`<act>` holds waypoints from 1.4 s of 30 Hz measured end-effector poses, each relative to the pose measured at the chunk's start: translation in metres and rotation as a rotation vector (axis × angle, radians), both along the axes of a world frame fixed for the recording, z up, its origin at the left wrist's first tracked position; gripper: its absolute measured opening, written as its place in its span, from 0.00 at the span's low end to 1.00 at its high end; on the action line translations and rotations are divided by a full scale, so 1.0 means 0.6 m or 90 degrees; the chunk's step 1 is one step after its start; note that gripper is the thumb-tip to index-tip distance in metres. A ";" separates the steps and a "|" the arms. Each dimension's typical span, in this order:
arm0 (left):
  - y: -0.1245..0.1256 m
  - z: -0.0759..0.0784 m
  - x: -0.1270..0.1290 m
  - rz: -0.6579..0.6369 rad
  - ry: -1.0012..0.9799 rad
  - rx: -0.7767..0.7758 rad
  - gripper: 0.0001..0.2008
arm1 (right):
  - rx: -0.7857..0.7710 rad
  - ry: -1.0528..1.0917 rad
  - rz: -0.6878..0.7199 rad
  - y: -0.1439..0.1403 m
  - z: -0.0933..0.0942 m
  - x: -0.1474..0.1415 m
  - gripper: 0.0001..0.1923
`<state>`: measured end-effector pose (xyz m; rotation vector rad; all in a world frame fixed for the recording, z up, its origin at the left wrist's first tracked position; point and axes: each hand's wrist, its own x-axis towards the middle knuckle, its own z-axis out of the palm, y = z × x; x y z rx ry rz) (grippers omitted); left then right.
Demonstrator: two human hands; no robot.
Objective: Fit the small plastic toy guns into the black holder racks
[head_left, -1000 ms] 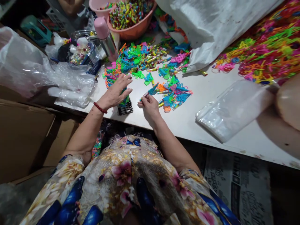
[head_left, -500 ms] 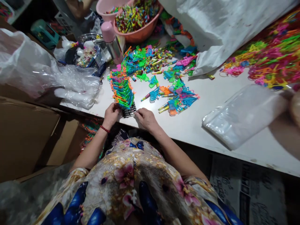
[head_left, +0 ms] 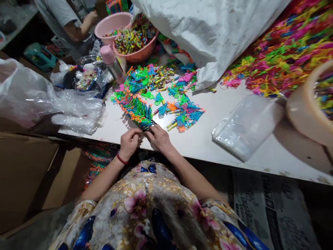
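My right hand (head_left: 160, 139) has its thumb and fingers closed on the near end of a black slotted plastic rack (head_left: 151, 125). Bright green, blue and orange plastic toy pieces (head_left: 137, 109) stand packed in a row along the rack, which slants away to the left. Close beside it, my left hand (head_left: 129, 143), with a red bead bracelet at the wrist, is pinched at the rack's near corner; what lies between its fingertips is hidden. Right of the rack lies a loose group of similar pieces (head_left: 186, 116), some with shiny tubes attached.
Farther back are a heap of coloured pieces (head_left: 137, 78), a pink-capped thermos (head_left: 114, 66), and an orange basin (head_left: 145, 50) of small tubes. Clear bags (head_left: 241, 126) lie right, near a beige tub (head_left: 301, 107). Another person's arm (head_left: 82, 27) shows at the back left.
The rack has turned, its near end swinging right. My left hand has come in towards my right hand, its fingers now near the rack's end. The view has shifted to the right.
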<state>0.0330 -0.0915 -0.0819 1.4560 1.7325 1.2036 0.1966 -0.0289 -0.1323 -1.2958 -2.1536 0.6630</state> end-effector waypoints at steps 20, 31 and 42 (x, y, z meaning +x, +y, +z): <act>0.108 0.074 -0.079 -0.280 0.594 0.235 0.17 | -0.042 -0.017 0.021 0.032 0.006 0.004 0.07; 0.118 0.100 -0.071 -0.375 0.597 0.264 0.21 | 0.007 -0.109 0.016 0.024 0.003 -0.019 0.08; 0.123 0.084 -0.056 -0.378 0.543 0.282 0.14 | 0.019 -0.006 0.090 0.039 -0.022 0.002 0.08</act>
